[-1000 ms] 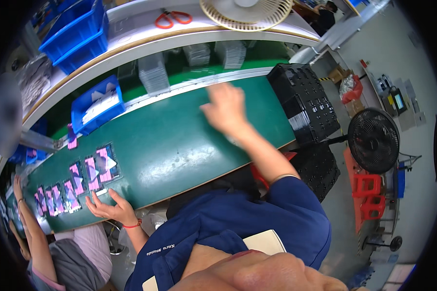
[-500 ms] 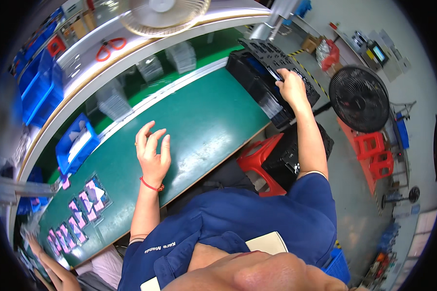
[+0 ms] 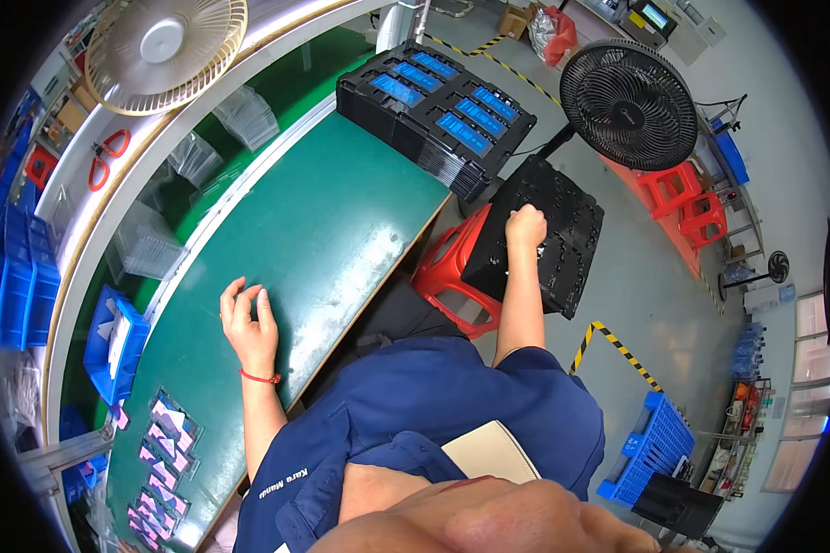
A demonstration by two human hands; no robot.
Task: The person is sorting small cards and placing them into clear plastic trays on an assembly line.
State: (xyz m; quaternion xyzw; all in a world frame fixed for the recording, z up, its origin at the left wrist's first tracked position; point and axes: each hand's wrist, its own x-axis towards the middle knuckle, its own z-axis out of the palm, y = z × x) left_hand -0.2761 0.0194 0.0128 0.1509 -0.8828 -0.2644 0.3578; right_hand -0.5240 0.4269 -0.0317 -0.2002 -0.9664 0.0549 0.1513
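Right of the tabletop [image 3: 341,230], right hand [image 3: 526,224] has dropped from the upper tray stack [image 3: 438,101] and now grips the black tray [image 3: 563,230] on the red stool [image 3: 447,276]; left hand [image 3: 247,313] rests open, empty, on the tabletop.

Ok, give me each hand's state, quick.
Left hand: open, empty, resting on the green table.
Right hand: closed on the black tray.

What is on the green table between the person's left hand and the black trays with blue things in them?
Nothing: in the head view, the green table is bare from the left hand up to the black trays at its far end.
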